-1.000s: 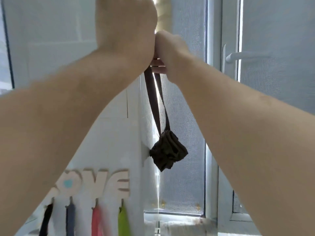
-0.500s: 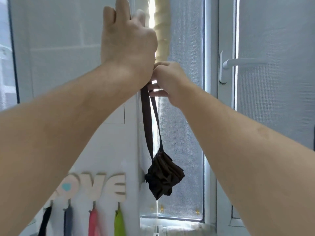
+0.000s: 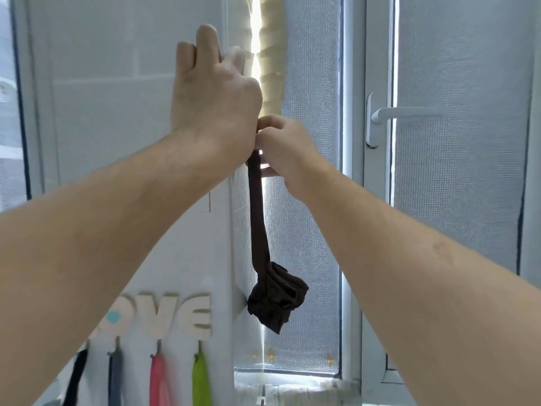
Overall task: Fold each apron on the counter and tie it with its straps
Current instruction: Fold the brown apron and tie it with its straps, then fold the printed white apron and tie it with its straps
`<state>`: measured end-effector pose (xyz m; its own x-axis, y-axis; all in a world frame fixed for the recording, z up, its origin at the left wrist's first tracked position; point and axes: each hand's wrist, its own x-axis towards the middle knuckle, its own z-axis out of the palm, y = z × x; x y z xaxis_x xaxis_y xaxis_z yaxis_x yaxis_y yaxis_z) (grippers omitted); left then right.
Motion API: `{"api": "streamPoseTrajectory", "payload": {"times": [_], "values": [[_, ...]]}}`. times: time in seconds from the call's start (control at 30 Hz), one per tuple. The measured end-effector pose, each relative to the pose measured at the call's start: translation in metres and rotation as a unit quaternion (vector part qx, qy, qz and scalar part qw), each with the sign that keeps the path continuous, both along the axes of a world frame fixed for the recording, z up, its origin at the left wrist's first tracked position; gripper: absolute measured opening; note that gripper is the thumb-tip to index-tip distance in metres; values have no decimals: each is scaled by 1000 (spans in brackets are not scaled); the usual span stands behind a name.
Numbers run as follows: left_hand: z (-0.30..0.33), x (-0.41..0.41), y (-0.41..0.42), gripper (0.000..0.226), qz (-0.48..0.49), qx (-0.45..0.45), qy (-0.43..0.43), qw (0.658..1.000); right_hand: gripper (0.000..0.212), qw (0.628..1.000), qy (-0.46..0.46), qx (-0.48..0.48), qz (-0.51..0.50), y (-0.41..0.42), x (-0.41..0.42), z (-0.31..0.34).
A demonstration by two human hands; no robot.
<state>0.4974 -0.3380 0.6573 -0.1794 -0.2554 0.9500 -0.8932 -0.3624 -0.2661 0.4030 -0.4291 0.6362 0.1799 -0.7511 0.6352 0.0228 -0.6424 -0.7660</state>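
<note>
1. You hold both hands high in front of the window (image 3: 310, 200), and the dark brown apron (image 3: 276, 300) hangs below them as a small tied bundle.

2. Your right hand (image 3: 285, 148) is curled and pinches the top of the strap (image 3: 257, 212); the fingers close around it just under the left wrist.

3. Your left hand (image 3: 213, 92) is above and touching the right one, with its fingers straight and pointing up against the window frame (image 3: 231, 39). The strap's top end goes out of sight under this hand. I cannot tell if the thumb or palm also catches the strap, because the back of the hand hides it.

4. The relation that matters: the bundle lies straight down from your hands, and the long axis of the strap is almost vertical, leaning a little to the right at the bottom. The bundle touches nothing below; it is just beside the white wall corner (image 3: 234, 259).

5. The right hand is the nearer one to the strap and carries the weight, in my judgement.

6. This apron looks already folded and tied, so the step now seems to be hanging it up or putting it away.

7. Lower left, a wooden "LOVE" hook rack (image 3: 175, 315) holds black, grey, pink and green items.
</note>
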Motion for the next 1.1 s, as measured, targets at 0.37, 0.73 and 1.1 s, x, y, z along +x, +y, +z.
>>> {"api": "streamPoseTrajectory", "payload": {"times": [0.37, 0.73, 1.1], "values": [[-11, 6, 6, 10, -54, 1, -15, 998, 17, 998, -61, -14, -17, 22, 6, 20], [-18, 6, 10, 12, -88, 27, 31, 995, 15, 995, 46, 79, 38, 23, 8, 28], [-54, -15, 11, 16, -282, 89, 23, 955, 22, 994, -53, 84, -37, 42, -38, -86]]}}
